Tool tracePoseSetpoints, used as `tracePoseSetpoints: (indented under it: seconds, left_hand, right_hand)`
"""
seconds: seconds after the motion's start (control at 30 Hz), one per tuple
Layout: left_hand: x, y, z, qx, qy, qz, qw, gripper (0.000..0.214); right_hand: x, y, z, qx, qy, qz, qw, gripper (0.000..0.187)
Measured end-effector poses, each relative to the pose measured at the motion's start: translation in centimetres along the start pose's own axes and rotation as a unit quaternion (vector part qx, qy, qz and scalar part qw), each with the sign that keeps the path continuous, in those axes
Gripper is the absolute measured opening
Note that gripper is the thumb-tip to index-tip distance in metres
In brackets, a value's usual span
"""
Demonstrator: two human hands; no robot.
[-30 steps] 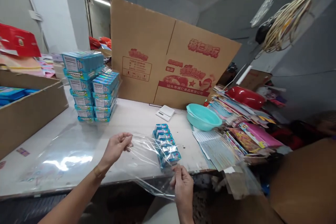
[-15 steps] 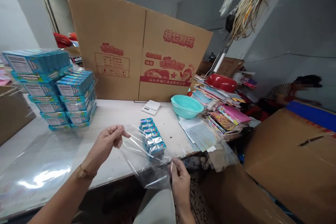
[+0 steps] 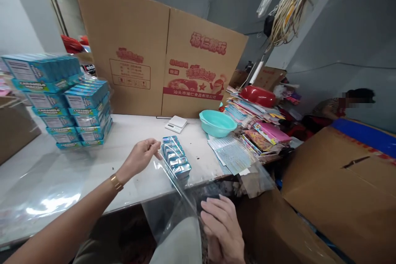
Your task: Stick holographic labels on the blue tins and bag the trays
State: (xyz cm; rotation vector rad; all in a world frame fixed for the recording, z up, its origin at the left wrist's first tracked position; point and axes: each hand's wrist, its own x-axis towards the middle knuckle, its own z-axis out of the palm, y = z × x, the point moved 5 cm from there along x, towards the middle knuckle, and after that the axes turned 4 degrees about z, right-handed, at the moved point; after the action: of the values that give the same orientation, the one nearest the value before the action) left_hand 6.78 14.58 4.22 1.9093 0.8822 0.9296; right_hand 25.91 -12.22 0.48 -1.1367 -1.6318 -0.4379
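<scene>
My left hand [image 3: 144, 154], wearing a gold band at the wrist, pinches the upper edge of a clear plastic bag [image 3: 173, 210]. The bag hangs down past the table's front edge, over my lap. At its lower right side is my right hand [image 3: 221, 225], fingers loosely stretched and slightly curled; whether it touches the plastic I cannot tell. Just beyond the film, a blue tray of small shiny packs [image 3: 176, 156] rests on the table near the front edge, partly seen through the plastic.
Stacked blue candy boxes [image 3: 62, 107] stand at the left. A large cardboard sheet [image 3: 139, 29] rises behind a white scale [image 3: 176, 123] and a turquoise basin [image 3: 218, 123]. Papers [image 3: 232, 154] and a red bowl [image 3: 258, 95] are right. A person [image 3: 334, 107] sits beyond a carton [image 3: 340, 189].
My left hand has moved right and slightly up with the bag's edge. My right hand has loosened its pinch, spread its fingers and moved right and down. The bag hangs lower.
</scene>
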Motion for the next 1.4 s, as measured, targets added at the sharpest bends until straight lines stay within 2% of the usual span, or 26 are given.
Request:
tracePoseSetpoints:
  seconds: [0.07, 0.13, 0.17, 0.2, 0.23, 0.27, 0.33, 0.4, 0.43, 0.53, 0.6, 0.63, 0.7, 0.8, 0.83, 0.9, 0.97, 1.03, 1.1, 1.17, 1.23, 1.27, 1.33, 1.4]
  left_hand:
    - [0.0, 0.7, 0.7, 0.023, -0.059, 0.034, 0.997, 0.048]
    - [-0.2, 2.2, 2.1, 0.045, -0.166, 0.073, 0.982, 0.054]
    - [-0.4, 3.3, 2.9, 0.048, -0.224, 0.096, 0.969, 0.055]
    - [-0.6, 4.4, 3.8, 0.044, -0.276, 0.120, 0.953, 0.054]
    - [-0.8, 5.5, 4.6, 0.035, -0.319, 0.140, 0.937, 0.052]
    - [-0.8, 6.4, 5.2, 0.025, -0.350, 0.154, 0.924, 0.050]
    - [-0.6, 7.3, 6.1, 0.000, -0.382, 0.145, 0.913, 0.045]
    - [-0.2, 6.5, 6.5, -0.040, -0.404, 0.088, 0.910, 0.039]
    - [-0.2, 5.5, 6.6, -0.071, -0.422, 0.044, 0.903, 0.037]
    - [-1.3, 1.2, 6.8, -0.201, -0.481, -0.094, 0.848, 0.033]
    - [-2.8, -1.7, 7.4, -0.261, -0.498, -0.150, 0.813, 0.032]
    - [-3.6, -3.0, 7.9, -0.278, -0.498, -0.164, 0.805, 0.033]
    - [-5.2, -5.2, 9.4, -0.305, -0.473, -0.175, 0.808, 0.039]
    - [-7.0, -6.9, 12.1, -0.406, -0.368, -0.166, 0.820, 0.046]
    - [-7.4, -7.1, 12.9, -0.453, -0.329, -0.161, 0.813, 0.046]
    - [-7.9, -7.1, 14.2, -0.545, -0.267, -0.154, 0.780, 0.045]
    - [-8.0, -7.1, 14.6, -0.600, -0.204, -0.154, 0.758, 0.042]
    - [-7.6, -7.3, 13.9, -0.615, -0.125, -0.159, 0.762, 0.041]
    - [-7.2, -7.7, 12.8, -0.592, -0.074, -0.164, 0.786, 0.039]
    - [-6.8, -8.2, 12.0, -0.515, -0.052, -0.164, 0.840, 0.036]
    - [-6.3, -9.0, 11.5, -0.403, -0.014, -0.152, 0.902, 0.039]
    - [-6.1, -9.5, 11.4, -0.354, 0.012, -0.147, 0.923, 0.042]
    - [-5.6, -10.4, 11.7, -0.302, 0.064, -0.145, 0.940, 0.046]
    - [-5.3, -11.4, 12.5, -0.280, 0.098, -0.159, 0.942, 0.051]
  right_hand:
    - [0.5, 1.2, -1.3, 0.095, 0.020, 0.079, 0.992, 0.036]
    - [2.2, 2.7, -1.6, 0.169, 0.020, 0.171, 0.970, 0.043]
    - [3.4, 3.3, -1.1, 0.195, -0.009, 0.209, 0.958, 0.040]
    - [4.7, 3.8, -0.1, 0.205, -0.068, 0.240, 0.946, 0.036]
    - [5.9, 4.2, 1.1, 0.207, -0.124, 0.260, 0.935, 0.042]
    - [7.0, 4.6, 2.4, 0.223, -0.168, 0.274, 0.920, 0.049]
    - [8.2, 5.7, 5.0, 0.312, -0.221, 0.317, 0.868, 0.040]
    - [7.9, 7.4, 7.1, 0.387, -0.226, 0.366, 0.816, 0.022]
    - [7.4, 8.2, 7.9, 0.409, -0.221, 0.387, 0.796, 0.020]
    - [4.9, 10.5, 9.2, 0.457, -0.207, 0.429, 0.751, 0.028]
    - [3.1, 11.2, 9.8, 0.500, -0.198, 0.453, 0.711, 0.032]
    - [2.3, 11.3, 10.1, 0.522, -0.190, 0.462, 0.692, 0.034]
    - [1.1, 11.3, 10.8, 0.562, -0.159, 0.475, 0.659, 0.034]
    - [0.0, 11.0, 12.0, 0.610, -0.083, 0.487, 0.619, 0.031]
    - [-0.3, 11.0, 12.4, 0.623, -0.058, 0.489, 0.608, 0.031]
    - [-0.7, 11.0, 13.1, 0.642, -0.023, 0.493, 0.586, 0.033]
    - [-1.2, 11.1, 13.7, 0.651, -0.016, 0.502, 0.568, 0.030]
    - [-2.0, 11.4, 14.0, 0.650, -0.040, 0.517, 0.555, 0.026]
    - [-2.9, 12.0, 14.2, 0.639, -0.079, 0.534, 0.548, 0.024]
    - [-3.6, 13.1, 14.2, 0.620, -0.101, 0.548, 0.552, 0.026]
    - [-3.8, 14.7, 14.3, 0.600, -0.090, 0.557, 0.567, 0.028]
    - [-3.8, 15.5, 14.4, 0.589, -0.079, 0.561, 0.577, 0.029]
    - [-3.7, 16.9, 15.3, 0.565, -0.066, 0.568, 0.595, 0.032]
    - [-3.6, 17.8, 16.6, 0.538, -0.073, 0.577, 0.611, 0.035]
